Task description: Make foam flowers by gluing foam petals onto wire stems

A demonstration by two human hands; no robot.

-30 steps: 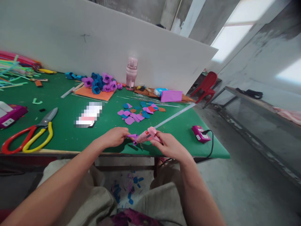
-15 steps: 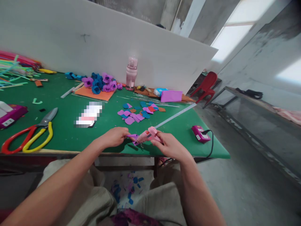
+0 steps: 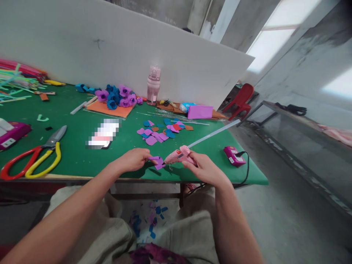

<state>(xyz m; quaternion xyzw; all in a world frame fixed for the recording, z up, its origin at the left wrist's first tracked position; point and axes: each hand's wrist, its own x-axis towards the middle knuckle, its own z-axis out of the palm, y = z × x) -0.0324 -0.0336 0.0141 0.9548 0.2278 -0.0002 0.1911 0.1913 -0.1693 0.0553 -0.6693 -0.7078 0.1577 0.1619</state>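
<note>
My left hand (image 3: 135, 160) pinches a small purple foam petal (image 3: 157, 162) just above the near edge of the green table (image 3: 82, 146). My right hand (image 3: 204, 169) grips a pink hot glue gun (image 3: 179, 155) with a long clear glue stick (image 3: 214, 132) jutting out behind it. The gun's nozzle points left and sits right beside the petal's edge. A loose pile of purple, blue and orange foam petals (image 3: 162, 132) lies on the table just beyond my hands.
Large red and yellow shears (image 3: 35, 156) lie at the left. Finished purple and blue foam flowers (image 3: 118, 97) rest on an orange sheet, beside a pink bottle (image 3: 153, 85). A pink plug box with black cable (image 3: 233, 155) sits at the right. A white board (image 3: 110, 51) backs the table.
My right hand has drawn the glue gun slightly to the right, so its nozzle now stands at the petal's edge. My left hand has kept still with the petal.
</note>
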